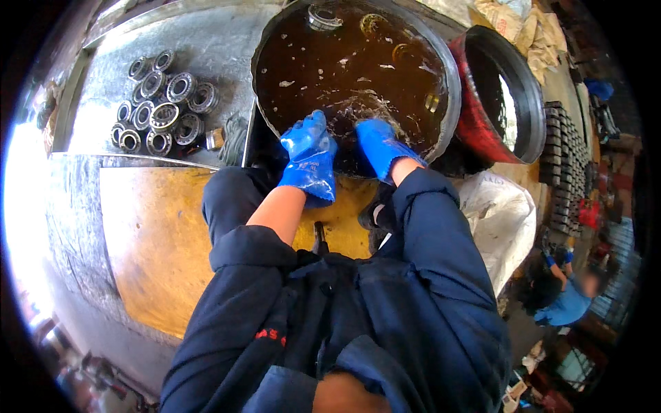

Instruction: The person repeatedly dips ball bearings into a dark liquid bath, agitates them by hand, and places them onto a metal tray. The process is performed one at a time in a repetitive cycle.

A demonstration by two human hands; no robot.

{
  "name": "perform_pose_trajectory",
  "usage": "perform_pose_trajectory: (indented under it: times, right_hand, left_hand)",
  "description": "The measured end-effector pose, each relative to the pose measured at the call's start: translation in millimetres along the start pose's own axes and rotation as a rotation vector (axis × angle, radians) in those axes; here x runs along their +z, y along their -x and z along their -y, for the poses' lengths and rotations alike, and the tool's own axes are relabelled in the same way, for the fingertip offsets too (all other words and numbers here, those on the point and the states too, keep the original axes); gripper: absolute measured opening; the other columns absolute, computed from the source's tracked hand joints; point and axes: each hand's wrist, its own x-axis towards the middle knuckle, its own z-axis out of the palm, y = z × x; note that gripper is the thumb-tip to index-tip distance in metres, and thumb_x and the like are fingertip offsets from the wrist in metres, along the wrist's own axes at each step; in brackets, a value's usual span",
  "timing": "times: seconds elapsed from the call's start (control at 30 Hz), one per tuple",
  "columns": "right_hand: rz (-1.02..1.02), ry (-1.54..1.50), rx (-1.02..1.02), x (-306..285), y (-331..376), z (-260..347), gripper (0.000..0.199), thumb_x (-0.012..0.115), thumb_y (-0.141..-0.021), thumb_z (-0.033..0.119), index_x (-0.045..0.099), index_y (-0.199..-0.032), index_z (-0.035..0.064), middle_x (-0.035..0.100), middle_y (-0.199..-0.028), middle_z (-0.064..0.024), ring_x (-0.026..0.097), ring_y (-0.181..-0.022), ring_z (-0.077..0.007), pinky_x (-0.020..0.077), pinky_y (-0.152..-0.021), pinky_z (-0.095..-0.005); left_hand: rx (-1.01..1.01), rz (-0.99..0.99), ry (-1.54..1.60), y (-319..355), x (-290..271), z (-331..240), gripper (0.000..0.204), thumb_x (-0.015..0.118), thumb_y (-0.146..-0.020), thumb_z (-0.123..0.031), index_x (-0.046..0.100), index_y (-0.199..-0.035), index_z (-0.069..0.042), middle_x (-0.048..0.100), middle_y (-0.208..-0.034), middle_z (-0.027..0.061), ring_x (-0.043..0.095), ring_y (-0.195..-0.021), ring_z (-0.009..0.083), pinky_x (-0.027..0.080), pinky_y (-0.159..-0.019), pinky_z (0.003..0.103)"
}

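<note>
Both my hands wear blue rubber gloves at the near side of a round metal tub [451, 89] of dark brown liquid [323, 65]. My left hand [310, 151] is over the near rim with its fingers curled closed; anything within them is hidden. Farther right, my right hand [387, 146] dips into the liquid, which hides its fingertips. Ripples and foam spread just ahead of it. Inside the tub, a bearing [323, 19] shows at the far side, and a brassy ring [432, 102] lies near the right wall.
Several steel bearings [165, 115] sit on a metal tray [200, 51] at left, beside a brush [215, 138] and a grey cloth [235, 136]. At right stand a red drum [475, 103], a white sack [496, 213] and stacked blocks [566, 168]. Another person [568, 299] is farther right.
</note>
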Motion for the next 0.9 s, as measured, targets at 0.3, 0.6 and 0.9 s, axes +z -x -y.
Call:
perform_pose_trajectory:
  times: [0.3, 0.6, 0.9]
  right_hand:
    - [0.275, 0.283, 0.113, -23, 0, 12, 0.035, 0.06, -0.097, 0.031, 0.072, -0.127, 0.0172, 0.069, -0.13, -0.0113, 0.066, -0.12, -0.0328, 0.0514, -0.1, -0.0491]
    - [0.107, 0.011, 0.045, 5, 12, -17, 0.031, 0.062, -0.091, 0.022, 0.075, -0.116, 0.0081, 0.071, -0.117, -0.021, 0.068, -0.106, -0.0437, 0.0534, -0.094, -0.0502]
    - [0.413, 0.325, 0.069, -30, -6, 15, 0.043, 0.056, -0.097, 0.039, 0.069, -0.131, 0.0162, 0.063, -0.139, -0.0111, 0.062, -0.126, -0.0336, 0.0489, -0.105, -0.0457]
  left_hand:
    - [0.057, 0.018, 0.034, -4, 3, -19, 0.042, 0.068, -0.078, -0.02, 0.066, -0.119, -0.013, 0.074, -0.104, 0.014, 0.071, -0.095, 0.0367, 0.056, -0.081, 0.051]
    - [0.034, 0.004, 0.049, -4, 0, -12, 0.045, 0.068, -0.079, -0.022, 0.066, -0.123, -0.014, 0.073, -0.113, 0.0131, 0.071, -0.101, 0.0347, 0.056, -0.086, 0.049]
    - [0.03, 0.047, 0.024, -4, -2, -24, 0.045, 0.069, -0.081, -0.025, 0.066, -0.125, -0.015, 0.074, -0.113, 0.012, 0.071, -0.101, 0.0341, 0.056, -0.086, 0.05]
